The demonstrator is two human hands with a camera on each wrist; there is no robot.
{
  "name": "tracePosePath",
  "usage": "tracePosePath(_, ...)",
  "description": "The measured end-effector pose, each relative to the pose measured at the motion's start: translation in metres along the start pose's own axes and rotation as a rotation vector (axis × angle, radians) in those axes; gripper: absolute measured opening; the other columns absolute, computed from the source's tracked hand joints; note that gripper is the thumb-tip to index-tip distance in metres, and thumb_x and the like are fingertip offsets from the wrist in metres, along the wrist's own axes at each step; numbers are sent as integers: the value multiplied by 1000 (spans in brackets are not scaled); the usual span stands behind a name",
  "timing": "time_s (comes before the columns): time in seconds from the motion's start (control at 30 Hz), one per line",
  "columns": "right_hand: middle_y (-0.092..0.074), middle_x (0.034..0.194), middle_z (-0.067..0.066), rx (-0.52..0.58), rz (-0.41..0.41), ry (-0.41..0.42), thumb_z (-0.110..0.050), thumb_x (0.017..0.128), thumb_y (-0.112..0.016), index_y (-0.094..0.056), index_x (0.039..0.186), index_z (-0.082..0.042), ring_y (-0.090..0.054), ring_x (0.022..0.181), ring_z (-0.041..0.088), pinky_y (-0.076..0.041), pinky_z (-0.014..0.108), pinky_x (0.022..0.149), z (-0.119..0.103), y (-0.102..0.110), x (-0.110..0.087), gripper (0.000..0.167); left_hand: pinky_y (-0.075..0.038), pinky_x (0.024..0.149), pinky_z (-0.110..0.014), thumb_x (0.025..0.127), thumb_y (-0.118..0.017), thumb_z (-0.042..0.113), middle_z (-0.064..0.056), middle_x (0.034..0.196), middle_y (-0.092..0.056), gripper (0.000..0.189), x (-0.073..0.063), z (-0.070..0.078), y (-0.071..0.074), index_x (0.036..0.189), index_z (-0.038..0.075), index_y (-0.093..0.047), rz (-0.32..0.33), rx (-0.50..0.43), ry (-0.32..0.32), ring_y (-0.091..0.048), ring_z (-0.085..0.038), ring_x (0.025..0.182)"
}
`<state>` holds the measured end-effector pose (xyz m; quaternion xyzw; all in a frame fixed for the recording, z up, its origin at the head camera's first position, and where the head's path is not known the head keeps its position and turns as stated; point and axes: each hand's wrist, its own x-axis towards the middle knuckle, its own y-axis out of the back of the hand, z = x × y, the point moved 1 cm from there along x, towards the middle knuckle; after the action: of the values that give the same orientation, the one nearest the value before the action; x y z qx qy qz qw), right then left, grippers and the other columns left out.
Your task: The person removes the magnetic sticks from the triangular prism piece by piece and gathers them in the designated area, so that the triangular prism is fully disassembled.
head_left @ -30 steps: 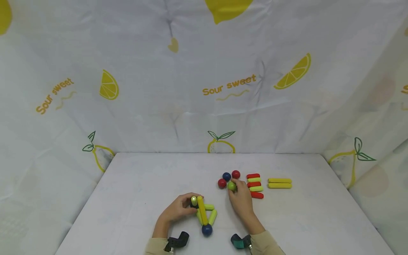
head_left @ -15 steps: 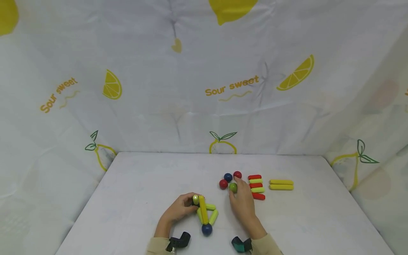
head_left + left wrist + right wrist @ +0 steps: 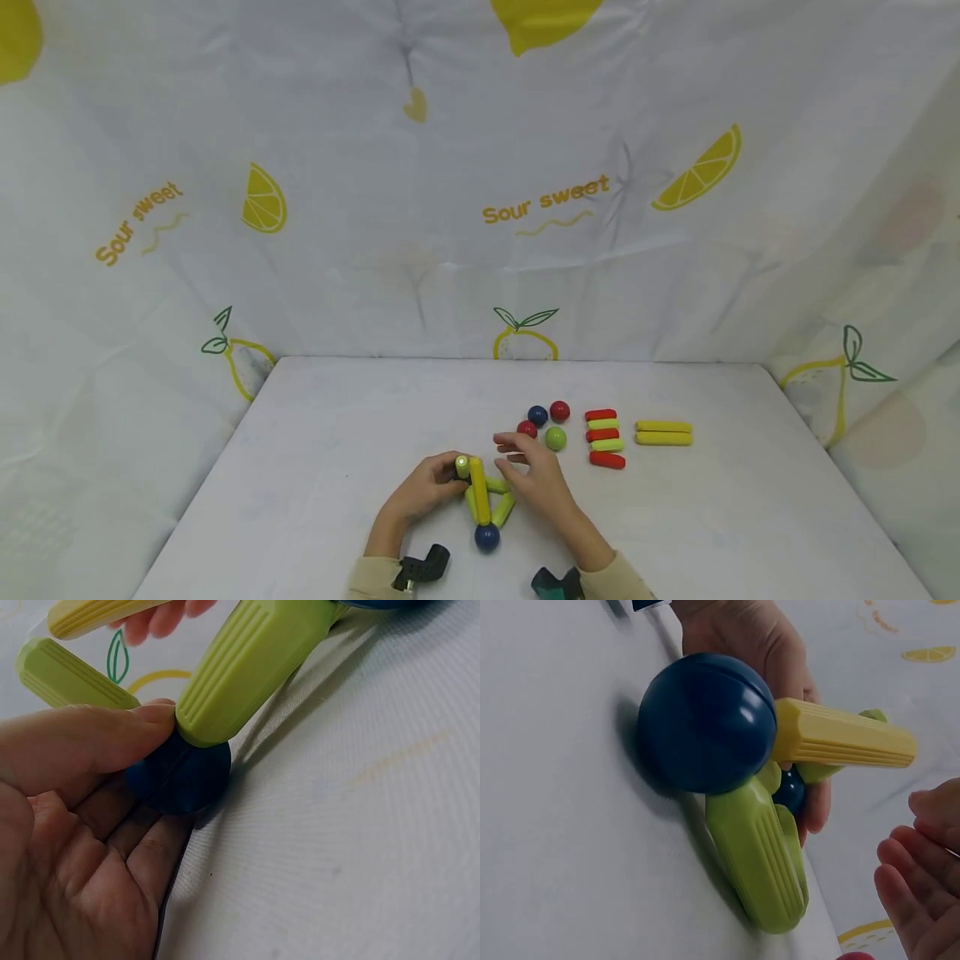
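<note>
My left hand (image 3: 438, 482) grips a small structure (image 3: 483, 500) of green and yellow sticks joined by blue balls. Its thumb (image 3: 112, 731) presses a blue ball (image 3: 180, 776) at the end of a green stick (image 3: 247, 667). A yellow stick (image 3: 840, 735) rises from the near blue ball (image 3: 705, 724). My right hand (image 3: 517, 454) hovers just right of the structure with fingers (image 3: 922, 900) straight, holding nothing. Behind it a green ball (image 3: 556, 437) lies loose on the table.
Two red balls (image 3: 559, 410) and a blue ball (image 3: 537, 414) lie by the green one. A row of red and green sticks (image 3: 603, 437) and two yellow sticks (image 3: 663, 432) lie to the right. Lemon-print cloth walls stand around the white table (image 3: 337, 417).
My right hand has left the green ball on the table and moved left and nearer, up to the structure. The left hand keeps its hold.
</note>
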<state>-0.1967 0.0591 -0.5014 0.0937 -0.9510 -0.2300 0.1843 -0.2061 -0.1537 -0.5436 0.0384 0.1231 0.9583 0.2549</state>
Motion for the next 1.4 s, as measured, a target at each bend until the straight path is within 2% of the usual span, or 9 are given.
tracePosePath(0.23,-64,120,11,95,-272,-16,-8,93,-59,-58,123,-2,-62,108,25,-54,29,89,-4,-10,8,31,-43,98,-18,92,-60,11,-11,124,-61,30,0,0,0,121,7,-60,2,-21,-2,-57,-8,114)
tracePosePath(0.37,-63,123,9,116,-306,-8,-10,93,-59,-57,126,-2,-61,110,24,-54,28,89,-5,-11,9,34,-44,97,-18,92,-60,12,-11,126,-61,29,2,-2,-1,121,7,-60,5,-15,-1,-57,-9,115)
tracePosePath(0.53,-64,120,8,101,-308,67,-7,92,-60,-59,126,-4,-62,106,23,-55,30,87,-10,-14,9,34,-44,100,-20,93,-58,11,-10,124,-62,29,2,-4,-2,122,7,-60,13,34,-31,-56,-12,117)
tracePosePath(0.7,-66,114,0,21,-291,123,-4,91,-59,-63,122,-12,-63,100,14,-54,23,87,-14,-17,11,32,-43,101,-20,93,-58,13,-8,124,-62,33,1,-3,-3,126,8,-58,30,62,-34,-55,-14,117)
tracePosePath(0.83,-67,108,0,-14,-243,144,-3,90,-61,-65,115,-10,-64,97,12,-54,19,84,-14,-19,11,26,-43,100,-19,93,-58,12,-10,127,-60,35,0,-2,-3,127,6,-57,35,60,-27,-55,-18,120)
tracePosePath(0.93,-67,106,1,-23,-191,137,-5,89,-63,-65,110,-8,-64,96,14,-55,18,80,-12,-19,9,21,-44,98,-16,93,-60,14,-9,126,-61,32,0,-3,-3,124,7,-60,40,46,-24,-56,-14,118)
tracePosePath(1.1,-68,102,4,-8,-118,63,-7,86,-68,-65,105,-5,-66,96,18,-56,20,77,-4,-18,8,19,-48,96,-23,92,-61,18,-8,121,-64,29,1,-5,-1,119,8,-63,47,76,-45,-58,-13,115)
tracePosePath(1.27,-70,97,8,31,-30,-4,-5,83,-71,-65,101,-5,-69,89,18,-57,21,74,3,-17,4,19,-47,100,-27,91,-61,17,-5,124,-63,30,1,-2,-1,121,12,-63,63,71,34,-56,-21,120)
tracePosePath(1.4,-68,98,10,175,42,-155,-13,83,-73,-64,101,-5,-70,87,16,-57,20,75,11,-16,2,22,-46,100,-25,92,-60,11,-8,124,-63,29,1,-1,-3,120,9,-63,60,28,45,-55,-24,121)
